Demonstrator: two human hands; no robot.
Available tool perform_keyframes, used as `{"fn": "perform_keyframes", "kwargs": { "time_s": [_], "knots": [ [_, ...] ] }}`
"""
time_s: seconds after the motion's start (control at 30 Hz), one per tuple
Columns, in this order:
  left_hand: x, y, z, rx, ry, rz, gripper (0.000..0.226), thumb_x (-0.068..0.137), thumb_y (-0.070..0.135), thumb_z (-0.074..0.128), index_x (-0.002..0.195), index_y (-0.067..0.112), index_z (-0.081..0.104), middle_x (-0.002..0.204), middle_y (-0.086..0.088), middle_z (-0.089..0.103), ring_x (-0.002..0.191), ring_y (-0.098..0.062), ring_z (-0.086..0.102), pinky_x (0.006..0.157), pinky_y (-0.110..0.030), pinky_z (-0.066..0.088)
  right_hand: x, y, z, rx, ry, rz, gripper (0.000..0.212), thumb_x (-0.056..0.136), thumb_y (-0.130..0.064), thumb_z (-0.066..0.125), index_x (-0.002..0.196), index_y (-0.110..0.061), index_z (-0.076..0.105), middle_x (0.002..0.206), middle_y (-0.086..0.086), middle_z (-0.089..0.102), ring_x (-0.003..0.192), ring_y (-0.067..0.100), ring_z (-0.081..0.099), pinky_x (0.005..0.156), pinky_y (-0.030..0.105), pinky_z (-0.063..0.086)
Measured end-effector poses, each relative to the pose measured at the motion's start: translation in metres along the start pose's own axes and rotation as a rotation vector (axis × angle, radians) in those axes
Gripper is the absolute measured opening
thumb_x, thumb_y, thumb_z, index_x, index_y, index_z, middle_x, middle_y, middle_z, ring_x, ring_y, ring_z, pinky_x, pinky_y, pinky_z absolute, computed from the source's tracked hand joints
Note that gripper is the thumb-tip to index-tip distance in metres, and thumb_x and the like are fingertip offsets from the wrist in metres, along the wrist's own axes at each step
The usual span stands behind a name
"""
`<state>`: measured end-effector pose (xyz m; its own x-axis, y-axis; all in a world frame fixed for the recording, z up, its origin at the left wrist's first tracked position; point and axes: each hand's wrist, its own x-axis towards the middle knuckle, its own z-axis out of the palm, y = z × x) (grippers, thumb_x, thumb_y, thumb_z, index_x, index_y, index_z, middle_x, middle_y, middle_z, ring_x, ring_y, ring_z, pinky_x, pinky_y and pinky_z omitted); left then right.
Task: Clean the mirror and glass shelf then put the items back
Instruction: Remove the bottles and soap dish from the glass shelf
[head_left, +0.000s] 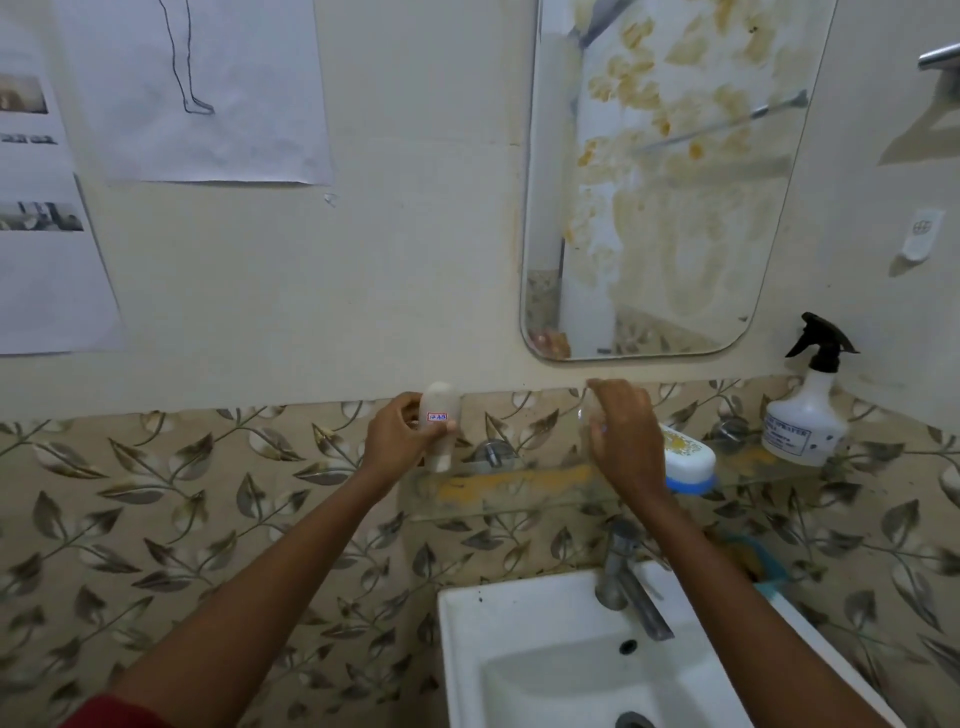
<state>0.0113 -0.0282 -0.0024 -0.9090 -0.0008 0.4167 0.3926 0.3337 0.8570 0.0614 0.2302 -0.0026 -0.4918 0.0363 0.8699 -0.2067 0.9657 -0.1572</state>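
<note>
Leaf-patterned tiles back a glass shelf (519, 488) streaked yellow; the mirror (675, 182) above carries brown-yellow smears. Left hand (400, 441), arm extended, has fingers and thumb wrapped round a small white bottle (440, 415), held upright at the shelf's left end. Right hand (623, 436) arches over mid-shelf, possibly on a clear item; blur hides its grip. A spray bottle (805, 426) stands at the shelf's right end, with sink (467, 623) and tap (628, 577) below.
</note>
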Motion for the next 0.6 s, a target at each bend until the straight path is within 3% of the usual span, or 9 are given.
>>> {"fn": "perform_keyframes", "kwargs": {
  "time_s": [0.1,0.2,0.27,0.33,0.37,0.43,0.6],
  "knots": [
    [-0.014,0.012,0.0,-0.18,-0.042,-0.07,0.035,0.071,0.017,0.08,0.1,0.011,0.061,0.101,-0.012,0.07,0.089,-0.022,0.066,0.071,-0.037,0.059,-0.027,-0.001,-0.025,0.322,0.197,0.408,0.032,0.072,0.005,0.061,0.103,0.0,0.054,0.1,0.013,0.057,0.092,0.025,0.052,0.078,0.035,0.044],
    [-0.039,0.031,0.003,-0.25,-0.163,-0.068,0.034,0.073,0.012,0.078,0.102,0.008,0.061,0.095,-0.011,0.071,0.082,-0.019,0.067,0.06,-0.022,0.057,-0.06,-0.005,-0.038,0.611,0.321,0.802,0.027,0.069,0.003,0.068,0.085,-0.012,0.052,0.093,0.007,0.055,0.086,0.019,0.053,0.072,0.031,0.045],
    [-0.057,0.037,0.005,-0.21,-0.266,-0.023,0.036,0.071,0.013,0.079,0.103,0.01,0.063,0.093,-0.005,0.073,0.082,-0.017,0.07,0.065,-0.025,0.059,-0.084,-0.009,-0.042,0.787,0.373,0.97,0.033,0.07,0.001,0.07,0.072,-0.022,0.047,0.084,0.008,0.057,0.073,0.014,0.055,0.064,0.025,0.048],
    [-0.075,0.033,0.009,-0.16,-0.393,0.003,0.039,0.07,0.013,0.08,0.106,0.013,0.063,0.094,-0.002,0.073,0.084,-0.013,0.071,0.07,-0.028,0.06,-0.108,-0.015,-0.045,0.879,0.399,1.103,0.032,0.073,0.0,0.069,0.068,-0.021,0.046,0.071,0.003,0.055,0.061,0.007,0.053,0.054,0.015,0.047],
    [-0.082,0.027,0.013,-0.122,-0.449,0.014,0.041,0.07,0.013,0.08,0.107,0.013,0.063,0.095,-0.001,0.073,0.084,-0.01,0.071,0.071,-0.026,0.059,-0.121,-0.017,-0.044,0.934,0.41,1.176,0.031,0.074,-0.001,0.07,0.066,-0.02,0.046,0.069,0.002,0.054,0.061,0.008,0.053,0.054,0.017,0.047],
    [-0.096,0.006,0.022,-0.037,-0.53,0.01,0.042,0.07,0.015,0.081,0.107,0.011,0.062,0.094,0.0,0.072,0.082,-0.003,0.069,0.071,-0.021,0.057,-0.147,-0.021,-0.041,1.026,0.385,1.329,0.029,0.074,-0.005,0.071,0.063,-0.019,0.048,0.071,0.001,0.056,0.066,0.015,0.052,0.059,0.027,0.044],
    [-0.115,-0.065,0.047,0.043,-0.56,-0.107,0.038,0.071,0.013,0.08,0.104,0.014,0.06,0.099,-0.005,0.07,0.082,-0.006,0.066,0.071,-0.016,0.054,-0.194,-0.028,-0.02,1.139,0.171,1.467,0.022,0.073,-0.003,0.07,0.073,-0.018,0.054,0.091,0.006,0.063,0.085,0.021,0.056,0.072,0.03,0.041]
  ]
}}
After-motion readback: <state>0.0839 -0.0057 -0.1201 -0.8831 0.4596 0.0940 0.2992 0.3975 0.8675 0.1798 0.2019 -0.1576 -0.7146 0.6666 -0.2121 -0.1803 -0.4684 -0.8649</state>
